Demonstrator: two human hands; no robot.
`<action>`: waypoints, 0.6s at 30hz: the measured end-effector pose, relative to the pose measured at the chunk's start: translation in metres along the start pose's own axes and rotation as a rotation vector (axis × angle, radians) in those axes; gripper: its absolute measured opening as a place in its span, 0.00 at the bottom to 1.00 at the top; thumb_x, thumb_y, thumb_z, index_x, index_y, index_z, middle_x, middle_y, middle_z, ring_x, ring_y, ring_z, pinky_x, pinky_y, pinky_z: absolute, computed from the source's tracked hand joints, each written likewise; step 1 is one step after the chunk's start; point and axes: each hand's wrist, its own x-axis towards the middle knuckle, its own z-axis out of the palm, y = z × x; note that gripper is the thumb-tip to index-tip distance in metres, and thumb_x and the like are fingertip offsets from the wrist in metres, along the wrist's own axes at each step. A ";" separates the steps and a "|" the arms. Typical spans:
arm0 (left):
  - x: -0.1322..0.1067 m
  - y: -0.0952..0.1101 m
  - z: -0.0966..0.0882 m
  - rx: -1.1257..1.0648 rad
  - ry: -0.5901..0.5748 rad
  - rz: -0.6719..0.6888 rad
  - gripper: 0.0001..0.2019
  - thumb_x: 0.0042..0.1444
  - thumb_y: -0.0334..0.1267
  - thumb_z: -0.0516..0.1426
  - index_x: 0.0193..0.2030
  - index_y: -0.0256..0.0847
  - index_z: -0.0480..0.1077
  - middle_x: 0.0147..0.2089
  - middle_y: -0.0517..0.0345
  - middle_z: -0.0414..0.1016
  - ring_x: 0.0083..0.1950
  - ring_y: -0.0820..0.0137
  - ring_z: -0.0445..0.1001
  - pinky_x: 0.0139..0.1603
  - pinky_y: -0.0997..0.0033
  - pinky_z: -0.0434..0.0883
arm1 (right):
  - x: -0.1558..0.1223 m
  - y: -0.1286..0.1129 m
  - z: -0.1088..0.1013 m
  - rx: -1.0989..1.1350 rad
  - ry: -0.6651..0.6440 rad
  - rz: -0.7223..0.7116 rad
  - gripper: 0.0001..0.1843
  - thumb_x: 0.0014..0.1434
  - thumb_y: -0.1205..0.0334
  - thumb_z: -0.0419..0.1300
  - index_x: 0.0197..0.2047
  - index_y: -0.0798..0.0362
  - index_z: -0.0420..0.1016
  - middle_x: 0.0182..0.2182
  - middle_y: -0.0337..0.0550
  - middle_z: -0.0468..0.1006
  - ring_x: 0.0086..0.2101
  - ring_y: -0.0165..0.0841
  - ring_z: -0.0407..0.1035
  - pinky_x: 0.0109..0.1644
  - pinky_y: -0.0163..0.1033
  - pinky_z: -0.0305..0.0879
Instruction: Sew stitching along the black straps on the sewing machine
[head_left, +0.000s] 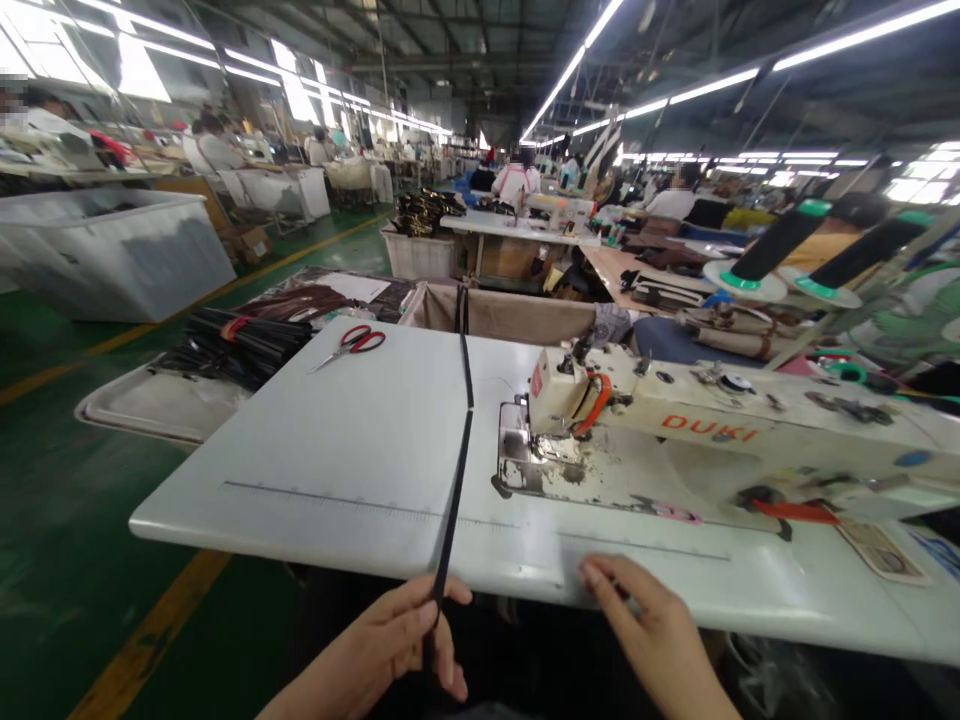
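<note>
**A:** ok so what's each hand doing here?

**B:** The left hand point(390, 650) is at the bottom of the frame, a bit left of centre, just off the near edge of the white worktop point(337, 440). Its fingers point(420, 620) are closed around a thin black strap point(457, 480), pinching it near the low end.

**A:** and where does the strap go?

**B:** Straight up the middle of the frame. It lies flat across the worktop from the near edge to the far edge, then drops over the back by the fabric bin point(510, 312). It passes just left of the sewing machine point(675, 430), and I can't tell if it touches it.

**A:** right hand?

**B:** The right hand point(652, 630) is at the bottom, right of centre. Its fingers point(607, 578) are spread out flat, with the tips resting on the near edge of the worktop and nothing held. It's in front of the machine's base and well apart from the strap.

**A:** anything else lying around?

**B:** Red-handled scissors point(356, 342) sit at the far left corner of the worktop, apart from both hands. Left of that there's a bundle of black strips point(232, 345) lying on a pale tray point(150, 405). Upper right, 2 dark thread cones point(780, 240) stand tilted behind the machine.
</note>
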 end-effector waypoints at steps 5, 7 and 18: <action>-0.019 0.001 -0.014 0.401 0.086 -0.038 0.14 0.66 0.48 0.62 0.50 0.42 0.80 0.48 0.48 0.82 0.60 0.55 0.77 0.67 0.52 0.68 | 0.018 0.037 -0.033 -0.390 0.311 -0.080 0.18 0.67 0.52 0.58 0.49 0.54 0.83 0.46 0.56 0.84 0.48 0.49 0.78 0.60 0.56 0.75; -0.023 -0.003 -0.024 0.544 0.056 -0.081 0.16 0.62 0.49 0.65 0.51 0.44 0.81 0.60 0.48 0.79 0.67 0.53 0.72 0.72 0.51 0.63 | 0.025 0.054 -0.041 -0.545 0.363 -0.121 0.21 0.67 0.55 0.57 0.53 0.58 0.82 0.50 0.61 0.83 0.53 0.54 0.76 0.62 0.61 0.72; -0.025 -0.032 -0.065 0.622 0.369 -0.194 0.26 0.51 0.54 0.68 0.54 0.42 0.79 0.58 0.43 0.81 0.61 0.53 0.78 0.67 0.48 0.69 | 0.043 0.096 -0.043 -0.683 0.455 -0.018 0.21 0.68 0.54 0.58 0.52 0.60 0.85 0.40 0.59 0.81 0.40 0.49 0.74 0.51 0.54 0.74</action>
